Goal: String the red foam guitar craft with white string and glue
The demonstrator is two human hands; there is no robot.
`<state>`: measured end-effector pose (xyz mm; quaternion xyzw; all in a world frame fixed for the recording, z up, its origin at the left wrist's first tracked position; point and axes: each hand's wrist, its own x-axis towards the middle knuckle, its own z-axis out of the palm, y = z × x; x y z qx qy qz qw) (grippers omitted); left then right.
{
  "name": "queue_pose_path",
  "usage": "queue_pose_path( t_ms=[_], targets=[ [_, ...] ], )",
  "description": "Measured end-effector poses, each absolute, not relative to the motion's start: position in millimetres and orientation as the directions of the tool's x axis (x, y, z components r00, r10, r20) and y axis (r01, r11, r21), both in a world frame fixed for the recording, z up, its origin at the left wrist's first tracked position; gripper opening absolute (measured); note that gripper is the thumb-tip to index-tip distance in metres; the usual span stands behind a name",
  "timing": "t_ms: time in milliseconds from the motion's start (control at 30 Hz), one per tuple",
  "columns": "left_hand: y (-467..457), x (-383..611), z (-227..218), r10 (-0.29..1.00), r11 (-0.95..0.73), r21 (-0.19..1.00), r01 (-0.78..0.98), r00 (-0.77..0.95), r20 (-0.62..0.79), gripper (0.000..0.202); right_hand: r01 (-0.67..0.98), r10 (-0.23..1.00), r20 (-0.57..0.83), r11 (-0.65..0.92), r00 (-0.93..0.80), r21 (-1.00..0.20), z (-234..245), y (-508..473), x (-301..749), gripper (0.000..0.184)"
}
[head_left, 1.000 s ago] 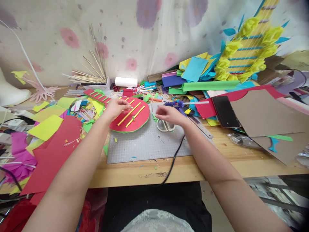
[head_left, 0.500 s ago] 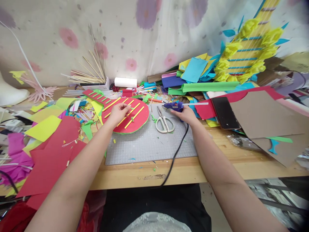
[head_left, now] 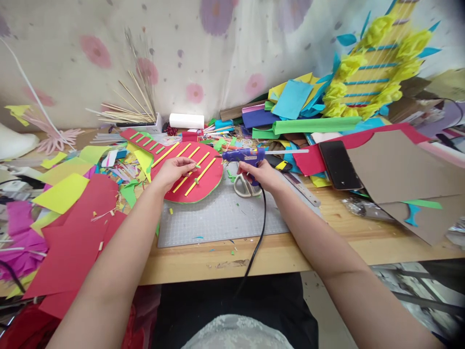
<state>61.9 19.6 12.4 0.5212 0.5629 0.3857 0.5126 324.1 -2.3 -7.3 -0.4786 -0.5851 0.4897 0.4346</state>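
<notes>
A red paper guitar (head_left: 208,180) with yellow strips on its round body and green strips on its neck lies on the grey cutting mat (head_left: 225,223). My left hand (head_left: 173,173) is over the guitar's body, thumb and fingertips pinched on a small green piece (head_left: 198,166). A similar green piece (head_left: 196,181) sits on a yellow strip. My right hand (head_left: 262,174) grips a blue hot glue gun (head_left: 244,155), its nozzle pointing left at the guitar's edge and a white glue stick (head_left: 286,152) jutting from its back. Scissors (head_left: 242,186) lie partly hidden below the gun.
A metal ruler (head_left: 303,188) and a phone (head_left: 339,165) lie to the right. Red paper (head_left: 78,232) and scraps cover the left side. A yellow guitar with paper flowers (head_left: 374,72) stands at the back right. The gun's black cord (head_left: 258,242) crosses the table's front edge.
My right hand has lifted the glue gun and brought it left, over the scissors to the guitar's edge. The ruler has come into view. My left hand stays over the guitar.
</notes>
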Motion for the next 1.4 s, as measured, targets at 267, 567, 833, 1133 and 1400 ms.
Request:
queue_pose_path(
  t_ms=[267,567,833,1133,1400],
  targets=[
    [21.1,62.0,10.5,0.982,0.170,0.970,0.175,0.052,-0.181,0.023,0.232,0.984,-0.007,0.036,-0.181,-0.972,-22.7,-5.4,293.1,0.045],
    [25.9,61.4,8.9,0.978,0.198,0.961,0.194,0.029,-0.207,0.023,0.266,0.983,0.035,0.082,-0.179,-0.960,-26.0,-6.5,292.0,0.043],
    [27.1,61.9,8.2,0.977,0.201,0.962,0.185,0.033,-0.211,0.019,0.290,0.985,-0.020,0.031,-0.172,-0.956,-29.8,-4.2,292.2,0.045],
    [27.2,61.2,7.0,0.981,0.176,0.959,0.224,0.041,-0.190,0.023,0.275,0.988,-0.022,0.021,-0.154,-0.961,-28.9,-4.3,291.9,0.045],
    [27.8,61.1,7.1,0.980,0.184,0.959,0.216,0.039,-0.197,0.022,0.263,0.983,-0.024,0.025,-0.182,-0.965,-28.4,-4.0,292.7,0.046]
  ],
)
